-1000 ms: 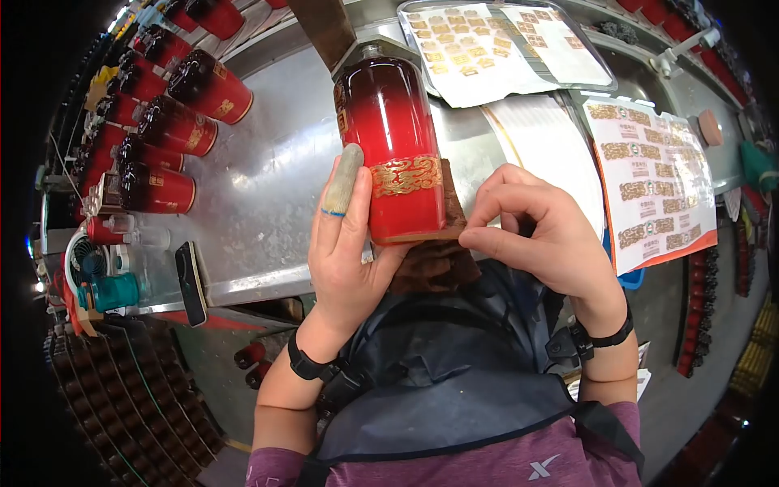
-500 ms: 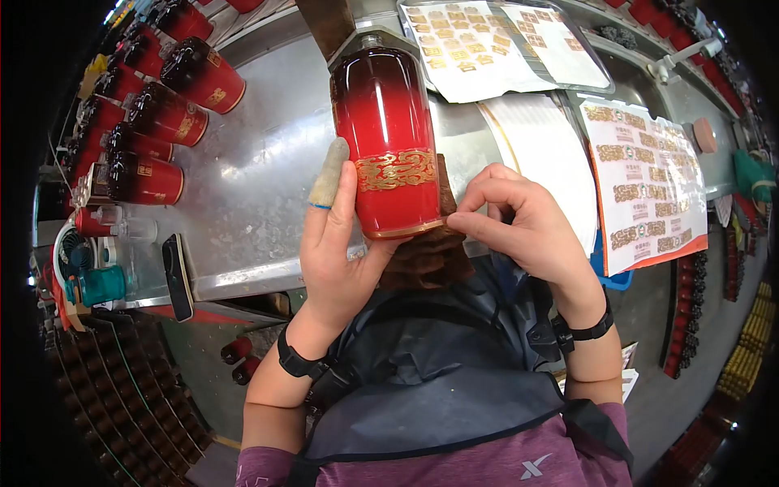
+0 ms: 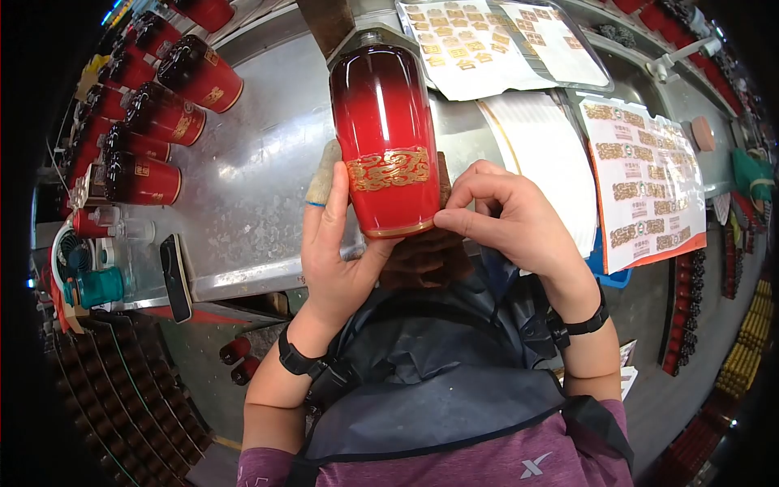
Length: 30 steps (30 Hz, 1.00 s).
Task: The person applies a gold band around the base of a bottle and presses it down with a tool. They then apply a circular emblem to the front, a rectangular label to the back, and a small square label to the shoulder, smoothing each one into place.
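Note:
A red bottle [image 3: 380,122] with a dark shoulder lies lengthwise in front of me, its base towards me, with a gold patterned band [image 3: 388,170] near the base. My left hand [image 3: 334,243] grips the bottle's lower left side; its index finger wears a cloth finger cot [image 3: 323,174]. My right hand [image 3: 507,221] has its thumb and fingertips pinched together at the bottle's lower right edge, beside the gold band. A brown cloth [image 3: 426,252] lies under the bottle's base.
Several finished red bottles [image 3: 154,122] lie in rows at the left of the metal table [image 3: 260,170]. Sheets of gold stickers [image 3: 649,178] and a tray of small labels [image 3: 487,40] sit at the right. A black phone [image 3: 174,277] lies at the table's near edge.
The bottle has turned a little, bringing the gold band more to the left. My right hand has moved in from apart to pinch against the bottle's lower right edge.

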Each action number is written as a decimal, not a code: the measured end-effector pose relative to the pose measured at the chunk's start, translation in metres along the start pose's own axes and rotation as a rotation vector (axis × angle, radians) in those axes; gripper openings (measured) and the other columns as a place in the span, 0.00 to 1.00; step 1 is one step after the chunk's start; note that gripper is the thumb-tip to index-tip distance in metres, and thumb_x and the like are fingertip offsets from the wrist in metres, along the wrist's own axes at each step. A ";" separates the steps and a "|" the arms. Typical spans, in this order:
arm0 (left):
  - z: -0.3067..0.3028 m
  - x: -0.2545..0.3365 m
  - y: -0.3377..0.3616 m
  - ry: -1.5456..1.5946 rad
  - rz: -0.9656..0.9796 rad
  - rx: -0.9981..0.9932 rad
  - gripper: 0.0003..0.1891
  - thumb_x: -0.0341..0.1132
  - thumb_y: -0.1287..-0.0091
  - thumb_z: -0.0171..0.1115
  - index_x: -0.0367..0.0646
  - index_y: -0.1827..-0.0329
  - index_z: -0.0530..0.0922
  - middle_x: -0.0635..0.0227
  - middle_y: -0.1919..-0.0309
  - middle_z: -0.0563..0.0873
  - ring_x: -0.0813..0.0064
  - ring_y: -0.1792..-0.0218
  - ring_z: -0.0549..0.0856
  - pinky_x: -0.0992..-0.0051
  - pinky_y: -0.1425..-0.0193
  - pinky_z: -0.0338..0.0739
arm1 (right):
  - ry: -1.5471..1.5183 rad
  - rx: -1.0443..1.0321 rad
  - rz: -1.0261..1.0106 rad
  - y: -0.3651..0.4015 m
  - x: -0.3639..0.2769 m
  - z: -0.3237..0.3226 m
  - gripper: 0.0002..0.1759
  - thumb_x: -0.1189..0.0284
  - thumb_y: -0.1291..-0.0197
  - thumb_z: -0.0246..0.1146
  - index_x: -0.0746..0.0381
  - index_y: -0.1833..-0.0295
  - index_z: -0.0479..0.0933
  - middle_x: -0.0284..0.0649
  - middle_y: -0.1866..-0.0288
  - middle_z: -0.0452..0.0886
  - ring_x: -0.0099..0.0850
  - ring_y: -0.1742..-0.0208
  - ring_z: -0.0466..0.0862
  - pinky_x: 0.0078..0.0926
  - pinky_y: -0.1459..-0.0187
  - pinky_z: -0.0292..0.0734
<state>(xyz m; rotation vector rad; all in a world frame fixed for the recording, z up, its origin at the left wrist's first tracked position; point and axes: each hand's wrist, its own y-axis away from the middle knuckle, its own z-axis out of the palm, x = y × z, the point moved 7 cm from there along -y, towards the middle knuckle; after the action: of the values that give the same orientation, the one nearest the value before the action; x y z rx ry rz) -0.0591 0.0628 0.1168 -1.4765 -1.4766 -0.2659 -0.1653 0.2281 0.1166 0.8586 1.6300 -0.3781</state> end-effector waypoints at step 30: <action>-0.005 0.043 0.030 -0.468 0.496 -0.017 0.22 0.29 0.49 0.69 0.51 0.48 0.87 0.67 0.50 0.83 0.65 0.50 0.82 0.68 0.55 0.85 | -0.088 -0.070 0.036 -0.009 0.014 0.006 0.12 0.65 0.43 0.74 0.62 0.68 0.83 0.31 0.68 0.72 0.16 0.75 0.67 0.19 0.72 0.63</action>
<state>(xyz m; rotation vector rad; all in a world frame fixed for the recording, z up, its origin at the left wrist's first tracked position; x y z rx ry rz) -0.0217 0.0933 0.1364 -1.9481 -1.3970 0.3936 -0.1677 0.2229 0.1006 0.8065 1.5360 -0.3277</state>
